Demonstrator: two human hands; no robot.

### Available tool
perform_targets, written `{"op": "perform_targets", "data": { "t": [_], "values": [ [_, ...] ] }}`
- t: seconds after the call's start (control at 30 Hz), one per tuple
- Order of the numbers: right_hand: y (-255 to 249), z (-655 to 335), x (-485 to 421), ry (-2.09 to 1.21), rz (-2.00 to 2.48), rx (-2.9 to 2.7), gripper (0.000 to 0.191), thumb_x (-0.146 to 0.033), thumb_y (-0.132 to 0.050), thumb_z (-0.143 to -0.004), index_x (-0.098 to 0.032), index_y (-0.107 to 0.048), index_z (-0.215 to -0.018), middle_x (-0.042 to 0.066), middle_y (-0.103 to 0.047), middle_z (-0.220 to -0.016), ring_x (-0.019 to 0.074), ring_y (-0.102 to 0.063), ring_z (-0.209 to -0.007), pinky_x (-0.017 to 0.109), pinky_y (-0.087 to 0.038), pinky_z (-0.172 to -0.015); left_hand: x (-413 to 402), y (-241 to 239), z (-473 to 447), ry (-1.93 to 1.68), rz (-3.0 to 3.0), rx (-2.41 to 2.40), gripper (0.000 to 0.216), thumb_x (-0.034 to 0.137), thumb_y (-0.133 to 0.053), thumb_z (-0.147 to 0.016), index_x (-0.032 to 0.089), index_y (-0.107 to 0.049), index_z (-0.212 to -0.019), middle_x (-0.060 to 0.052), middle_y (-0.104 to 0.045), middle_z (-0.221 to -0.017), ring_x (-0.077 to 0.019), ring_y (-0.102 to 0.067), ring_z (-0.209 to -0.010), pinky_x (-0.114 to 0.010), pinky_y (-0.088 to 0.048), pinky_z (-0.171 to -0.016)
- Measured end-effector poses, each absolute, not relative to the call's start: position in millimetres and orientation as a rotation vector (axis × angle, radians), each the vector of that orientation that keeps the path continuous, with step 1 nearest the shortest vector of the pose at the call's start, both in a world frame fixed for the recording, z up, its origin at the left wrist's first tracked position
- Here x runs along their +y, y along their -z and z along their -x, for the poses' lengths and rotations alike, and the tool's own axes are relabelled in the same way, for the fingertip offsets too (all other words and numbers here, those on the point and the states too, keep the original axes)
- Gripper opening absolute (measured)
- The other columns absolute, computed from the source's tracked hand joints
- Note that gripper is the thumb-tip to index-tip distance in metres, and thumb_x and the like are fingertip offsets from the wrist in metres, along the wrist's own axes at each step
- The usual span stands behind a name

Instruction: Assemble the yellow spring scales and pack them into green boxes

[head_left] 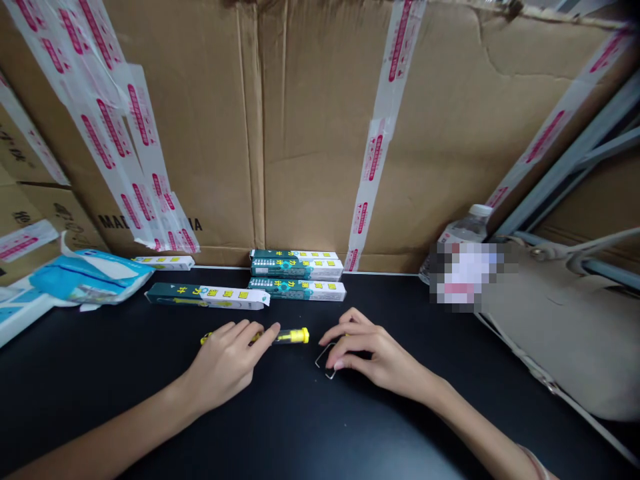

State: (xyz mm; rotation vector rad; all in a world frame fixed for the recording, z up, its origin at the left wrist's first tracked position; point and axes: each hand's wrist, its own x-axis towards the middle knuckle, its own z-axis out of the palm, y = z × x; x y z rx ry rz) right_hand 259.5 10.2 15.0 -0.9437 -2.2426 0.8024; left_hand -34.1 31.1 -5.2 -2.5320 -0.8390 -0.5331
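My left hand (231, 353) is closed over a tubular spring scale (294, 336), a clear cylinder with yellow ends. The scale lies roughly level on the black table, and my fingers hide its middle. To its right, my right hand (367, 350) pinches a thin bent metal wire piece (324, 357) between thumb and fingers. The wire has squared corners and is close to the table top. A gap separates it from the scale's yellow end. Just behind the left hand lies a narrow green and white box (207, 296) with yellow lettering.
Several similar boxes (300, 291) are stacked at the back. Another narrow box (165, 263) and a blue plastic packet (93, 273) are at the left. On the right stand a bottle (473, 227) and a beige bag (565, 320). A large taped carton (310, 133) walls off the rear.
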Motion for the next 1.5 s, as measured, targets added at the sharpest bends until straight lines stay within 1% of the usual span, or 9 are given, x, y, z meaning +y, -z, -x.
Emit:
{"op": "perform_targets", "data": {
  "t": [0.23, 0.37, 0.5, 0.7, 0.9, 1.0, 1.1, 1.33, 1.5],
  "values": [
    [-9.3, -265.1, 10.3, -0.441, 1.175, -1.909, 0.047, -0.038, -0.053, -0.098, -0.022, -0.047, -0.054, -0.001, -0.046, -0.055, 0.0176, -0.043, -0.060, 0.032, -0.033, -0.061, 32.3, 6.1, 34.8, 0.546, 2.519, -0.834, 0.048, -0.003, -0.044, -0.081, 0.014, -0.061, -0.123, -0.006, -0.070, -0.088, -0.0201, -0.066, -0.075, -0.032, -0.050, -0.065],
    [-7.9, -266.1, 11.9, -0.440, 1.178, -1.883, 0.039, -0.032, -0.045, -0.101, -0.022, -0.054, -0.065, 0.003, -0.056, -0.073, 0.0193, -0.052, -0.071, 0.033, -0.040, -0.068, 32.0, 5.3, 34.7, 0.553, 2.519, -0.823, 0.047, -0.003, -0.044, -0.082, 0.014, -0.060, -0.123, -0.006, -0.070, -0.088, -0.0203, -0.066, -0.074, -0.032, -0.050, -0.064],
    [-3.3, -265.7, 15.7, -0.355, 1.176, -1.816, 0.028, -0.034, -0.062, -0.092, -0.025, -0.058, -0.118, 0.009, -0.052, -0.112, 0.0218, -0.054, -0.087, 0.037, -0.046, -0.078, 31.6, 3.7, 33.7, 0.553, 2.518, -0.819, 0.046, -0.003, -0.044, -0.082, 0.013, -0.060, -0.123, -0.005, -0.070, -0.087, -0.0207, -0.066, -0.073, -0.033, -0.051, -0.063],
    [1.7, -268.8, 20.5, -0.199, 1.262, -1.951, 0.035, -0.036, -0.061, -0.093, -0.021, -0.063, -0.061, 0.007, -0.052, -0.096, 0.0248, -0.054, -0.090, 0.044, -0.045, -0.082, 31.7, 3.7, 33.7, 0.554, 2.514, -0.820, 0.047, -0.004, -0.045, -0.081, 0.013, -0.060, -0.122, -0.005, -0.070, -0.086, -0.0210, -0.066, -0.071, -0.033, -0.051, -0.062],
    [2.0, -269.6, 21.3, -0.180, 1.316, -1.829, 0.030, -0.036, -0.065, -0.090, -0.025, -0.061, -0.118, 0.012, -0.044, -0.122, 0.0253, -0.054, -0.097, 0.044, -0.050, -0.084, 31.4, 3.8, 33.9, 0.539, 2.530, -0.819, 0.049, -0.004, -0.043, -0.080, 0.014, -0.059, -0.123, -0.006, -0.070, -0.088, -0.0210, -0.067, -0.074, -0.033, -0.053, -0.063],
    [2.6, -269.9, 21.6, -0.193, 1.360, -1.880, 0.023, -0.044, -0.068, -0.087, -0.022, -0.067, -0.081, 0.008, -0.058, -0.097, 0.0251, -0.055, -0.090, 0.042, -0.049, -0.081, 31.8, 4.3, 33.9, 0.535, 2.531, -0.826, 0.048, -0.003, -0.043, -0.081, 0.013, -0.059, -0.123, -0.006, -0.070, -0.088, -0.0216, -0.068, -0.075, -0.034, -0.053, -0.064],
    [5.6, -268.3, 22.0, -0.198, 1.379, -1.916, 0.050, -0.043, -0.054, -0.096, -0.021, -0.055, -0.051, 0.006, -0.057, -0.073, 0.0245, -0.055, -0.082, 0.042, -0.047, -0.078, 32.3, 5.1, 34.3, 0.527, 2.534, -0.831, 0.049, -0.004, -0.043, -0.081, 0.013, -0.059, -0.123, -0.007, -0.070, -0.089, -0.0221, -0.068, -0.076, -0.034, -0.054, -0.065],
    [9.4, -265.6, 22.2, -0.229, 1.442, -1.840, 0.026, -0.041, -0.053, -0.095, -0.020, -0.063, -0.107, 0.012, -0.054, -0.113, 0.0237, -0.060, -0.092, 0.038, -0.050, -0.081, 30.8, 4.9, 34.8, 0.518, 2.542, -0.835, 0.049, -0.005, -0.043, -0.080, 0.013, -0.059, -0.123, -0.007, -0.070, -0.089, -0.0223, -0.068, -0.076, -0.034, -0.053, -0.065],
    [7.8, -273.4, 21.8, -0.371, 1.558, -1.830, 0.022, -0.046, -0.065, -0.088, -0.024, -0.063, -0.090, -0.003, -0.056, -0.061, 0.0173, -0.053, -0.053, 0.030, -0.042, -0.057, 30.1, 4.5, 33.2, 0.533, 2.526, -0.857, 0.044, -0.002, -0.044, -0.085, 0.014, -0.058, -0.124, -0.004, -0.069, -0.086, -0.0215, -0.067, -0.073, -0.034, -0.051, -0.062]
  ]
}}
